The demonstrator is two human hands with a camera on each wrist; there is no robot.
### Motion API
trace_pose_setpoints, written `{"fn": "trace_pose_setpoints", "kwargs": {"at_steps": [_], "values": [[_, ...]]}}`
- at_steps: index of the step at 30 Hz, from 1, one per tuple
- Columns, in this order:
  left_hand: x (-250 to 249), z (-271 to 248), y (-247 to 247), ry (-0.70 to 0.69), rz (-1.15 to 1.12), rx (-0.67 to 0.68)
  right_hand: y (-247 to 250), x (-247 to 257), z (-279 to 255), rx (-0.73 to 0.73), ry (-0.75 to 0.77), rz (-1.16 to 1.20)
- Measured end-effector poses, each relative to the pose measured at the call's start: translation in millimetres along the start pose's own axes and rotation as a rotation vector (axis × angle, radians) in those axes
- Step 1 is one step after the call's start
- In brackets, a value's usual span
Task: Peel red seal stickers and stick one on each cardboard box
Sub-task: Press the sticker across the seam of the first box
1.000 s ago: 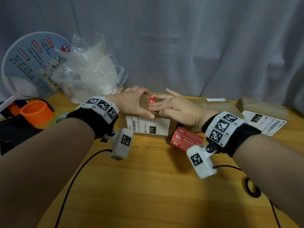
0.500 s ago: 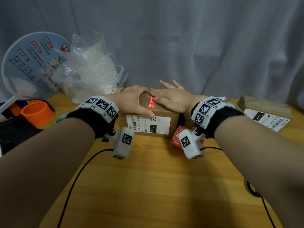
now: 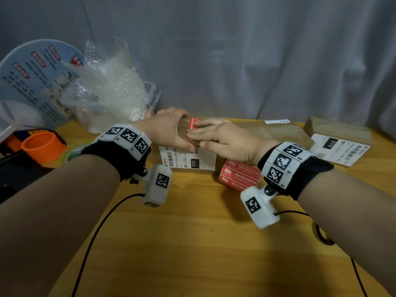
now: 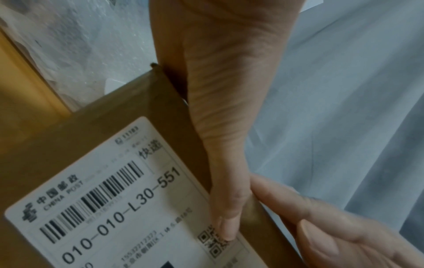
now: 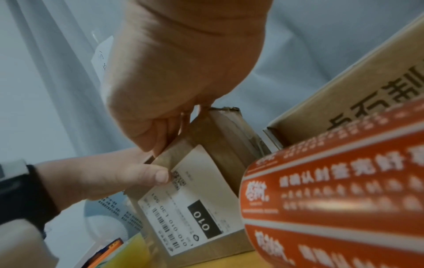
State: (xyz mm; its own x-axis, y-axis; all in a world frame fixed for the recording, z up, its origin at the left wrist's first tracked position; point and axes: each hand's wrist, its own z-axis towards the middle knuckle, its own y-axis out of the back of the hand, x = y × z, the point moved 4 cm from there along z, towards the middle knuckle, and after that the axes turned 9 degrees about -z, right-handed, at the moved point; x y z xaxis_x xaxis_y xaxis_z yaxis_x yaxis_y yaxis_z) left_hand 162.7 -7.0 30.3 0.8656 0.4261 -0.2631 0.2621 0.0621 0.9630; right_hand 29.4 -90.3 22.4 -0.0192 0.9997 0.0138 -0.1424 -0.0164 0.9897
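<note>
Head view looks down from above; both wrist views closely share the labelled box (image 4: pixel 91 137).

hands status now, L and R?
Left hand: grips the cardboard box.
Right hand: open, flat fingers pressing the red seal sticker.

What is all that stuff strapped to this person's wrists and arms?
Both forearms are bare, with no sleeves. Each wrist wears a black fabric band topped by white blocks printed with black square code markers. A small white camera unit, also carrying a marker, hangs under each wrist on a dark joint. Thin black cables trail from the units across the wooden table. The hands are bare.
</note>
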Motion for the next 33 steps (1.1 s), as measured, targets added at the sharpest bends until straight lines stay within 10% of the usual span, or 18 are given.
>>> {"fn": "trace_pose_setpoints", "kwargs": {"at_steps": [11, 24, 33], "values": [[6.0, 4.4, -0.5, -0.014, -0.04, 0.02, 2.5, -24.5, 37.5, 0.199, -0.275, -0.056], [6.1, 4.0, -1.4, -0.03, -0.023, -0.01, -5.3, 6.6, -4.4, 0.051, 0.007, -0.006], [5.7, 5.1, 0.8, -0.028, 0.007, 0.024, 2.7, -21.8, 29.9, 0.224, -0.193, -0.077]]}}
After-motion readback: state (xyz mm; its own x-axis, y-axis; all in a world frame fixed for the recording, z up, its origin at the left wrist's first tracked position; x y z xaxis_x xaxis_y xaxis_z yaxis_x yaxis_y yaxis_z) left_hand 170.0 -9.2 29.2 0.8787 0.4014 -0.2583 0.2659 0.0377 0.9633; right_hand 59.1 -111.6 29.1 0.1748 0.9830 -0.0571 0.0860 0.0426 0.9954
